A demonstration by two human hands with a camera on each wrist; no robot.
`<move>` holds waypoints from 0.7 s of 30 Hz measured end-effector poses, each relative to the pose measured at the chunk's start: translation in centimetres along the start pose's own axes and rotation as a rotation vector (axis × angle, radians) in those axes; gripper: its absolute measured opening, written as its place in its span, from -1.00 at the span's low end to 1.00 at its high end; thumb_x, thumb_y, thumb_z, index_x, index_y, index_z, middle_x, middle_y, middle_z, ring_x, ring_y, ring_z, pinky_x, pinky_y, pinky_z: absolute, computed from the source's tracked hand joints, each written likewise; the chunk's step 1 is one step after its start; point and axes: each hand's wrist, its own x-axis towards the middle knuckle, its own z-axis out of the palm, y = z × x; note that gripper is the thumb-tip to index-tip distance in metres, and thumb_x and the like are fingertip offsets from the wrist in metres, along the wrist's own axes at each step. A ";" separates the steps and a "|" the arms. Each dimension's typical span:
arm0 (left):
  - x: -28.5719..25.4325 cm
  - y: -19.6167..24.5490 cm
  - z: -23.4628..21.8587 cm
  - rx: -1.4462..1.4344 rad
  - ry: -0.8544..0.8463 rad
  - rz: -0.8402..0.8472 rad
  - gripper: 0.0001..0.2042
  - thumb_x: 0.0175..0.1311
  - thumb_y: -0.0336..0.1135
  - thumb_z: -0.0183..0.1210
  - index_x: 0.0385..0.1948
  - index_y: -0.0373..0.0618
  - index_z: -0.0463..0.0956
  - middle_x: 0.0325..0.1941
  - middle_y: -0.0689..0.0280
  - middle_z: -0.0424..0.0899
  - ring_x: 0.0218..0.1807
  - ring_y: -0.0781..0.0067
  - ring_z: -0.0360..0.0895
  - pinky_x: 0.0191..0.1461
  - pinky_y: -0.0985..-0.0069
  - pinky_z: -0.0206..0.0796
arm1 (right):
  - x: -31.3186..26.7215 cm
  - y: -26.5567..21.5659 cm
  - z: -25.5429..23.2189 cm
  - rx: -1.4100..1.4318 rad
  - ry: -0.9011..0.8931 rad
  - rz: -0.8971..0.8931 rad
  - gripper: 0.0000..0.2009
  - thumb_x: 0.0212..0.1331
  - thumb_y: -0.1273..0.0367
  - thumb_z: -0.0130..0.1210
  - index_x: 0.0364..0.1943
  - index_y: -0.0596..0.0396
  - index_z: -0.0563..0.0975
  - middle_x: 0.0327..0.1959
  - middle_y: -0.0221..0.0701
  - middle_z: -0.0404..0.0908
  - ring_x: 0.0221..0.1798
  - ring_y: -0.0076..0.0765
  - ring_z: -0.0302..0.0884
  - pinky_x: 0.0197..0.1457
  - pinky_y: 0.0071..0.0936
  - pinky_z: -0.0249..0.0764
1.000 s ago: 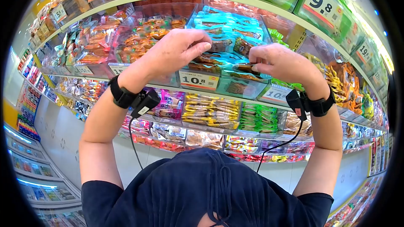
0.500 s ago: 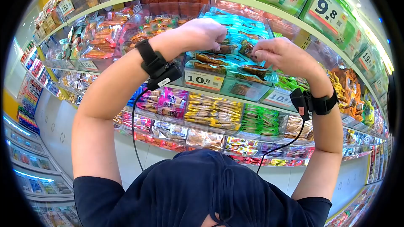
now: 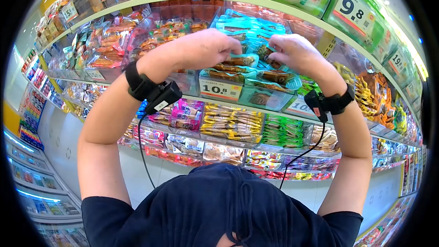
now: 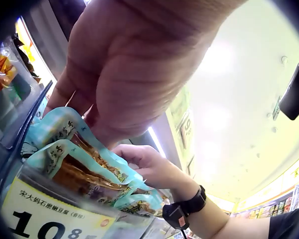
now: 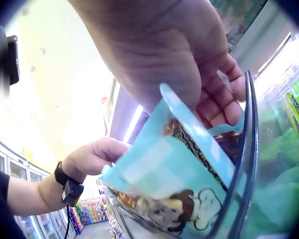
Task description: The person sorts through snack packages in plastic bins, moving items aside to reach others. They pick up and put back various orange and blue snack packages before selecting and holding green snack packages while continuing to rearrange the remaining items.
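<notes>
Light-blue snack packets point(image 3: 274, 77) with brown contents lie stacked in a clear plastic bin point(image 3: 260, 98) on the middle shelf. My left hand point(image 3: 206, 49) reaches over the bin's left side, its thumb and fingertips pinching the corner of a blue packet point(image 3: 244, 60). Close up in the left wrist view, packets point(image 4: 84, 172) stand in front of those fingertips. My right hand point(image 3: 297, 55) hovers over the bin's right side, fingers loosely bent, a gap between thumb and forefinger. Seen from the right wrist, its fingers point(image 5: 222, 102) hang behind an upturned blue packet point(image 5: 169, 164).
A price tag point(image 3: 220, 90) reading 10.8 hangs on the bin's front. Bins of orange-brown snacks point(image 3: 112, 48) stand to the left. The shelf above point(image 3: 274, 2) runs close over the hands. Yellow packets point(image 3: 232, 123) and green packets point(image 3: 283, 130) fill the shelf below.
My left hand first moved right over the blue packets, then drew back lower and to the left. My right hand has risen slightly and its thumb and forefinger have spread apart.
</notes>
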 end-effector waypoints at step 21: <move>0.2 -0.6 -0.2 -0.105 -0.229 -0.107 -0.77 0.37 -0.28 0.00 -0.09 -0.20 0.51 -0.18 0.11 0.65 -0.10 0.17 0.56 -0.01 0.35 0.38 | -0.9 -1.8 -2.6 0.244 -0.413 0.021 -0.74 0.27 0.27 0.02 -0.11 0.17 0.51 -0.32 -0.17 0.57 -0.21 -0.08 0.48 -0.09 -0.25 0.40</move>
